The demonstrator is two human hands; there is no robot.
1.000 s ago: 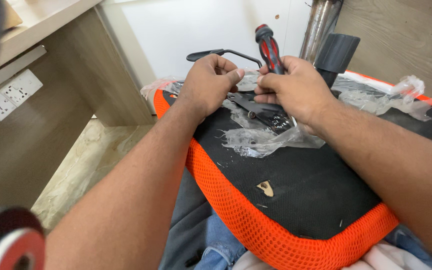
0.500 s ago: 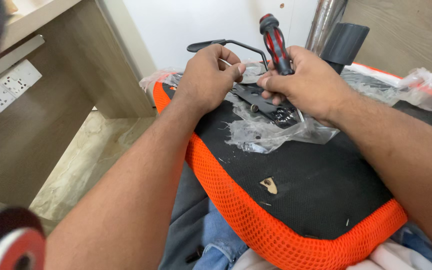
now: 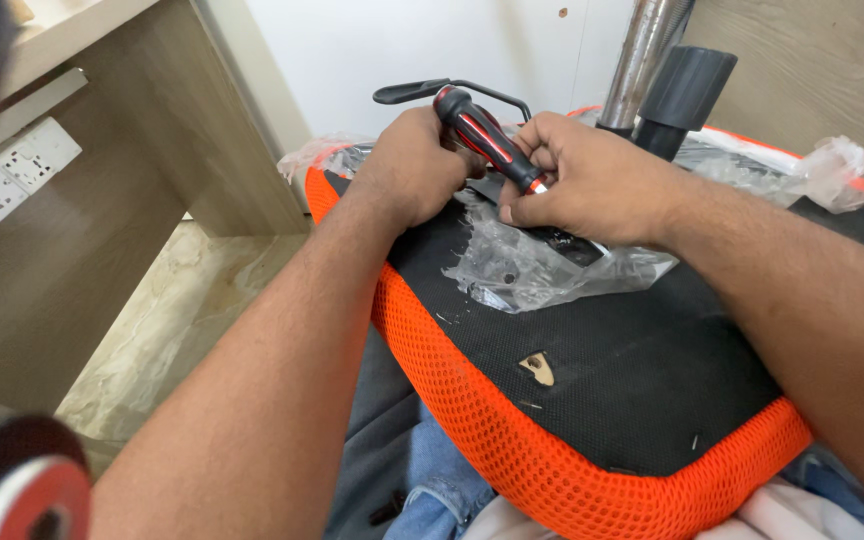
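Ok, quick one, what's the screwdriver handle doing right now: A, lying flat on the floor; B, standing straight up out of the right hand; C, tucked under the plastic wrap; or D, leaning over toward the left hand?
D: the red and black screwdriver slants from the right hand up and across, its handle end lying over the left hand, above the upturned seat's black underside.

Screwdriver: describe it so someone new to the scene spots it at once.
Start at the upturned chair seat, black underside with an orange mesh rim, lying across the person's lap. At its far end both hands meet over torn clear plastic wrap. The screwdriver slants between them in the right hand; it is the only red-and-black striped handle there.
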